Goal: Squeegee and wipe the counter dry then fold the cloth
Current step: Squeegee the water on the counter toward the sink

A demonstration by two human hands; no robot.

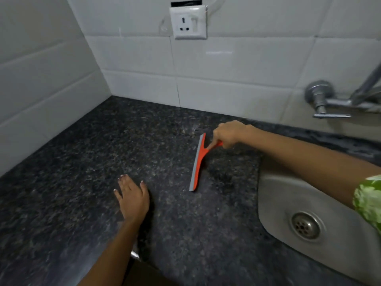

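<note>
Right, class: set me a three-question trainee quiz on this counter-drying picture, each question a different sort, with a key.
1. True or false: the right hand grips the orange squeegee by its handle.
2. Where does the left hand lie? A) in the sink B) flat on the counter C) on the tap
3. Fill in: the sink lies to the ____ of the squeegee.

Key: 1 true; 2 B; 3 right.
</note>
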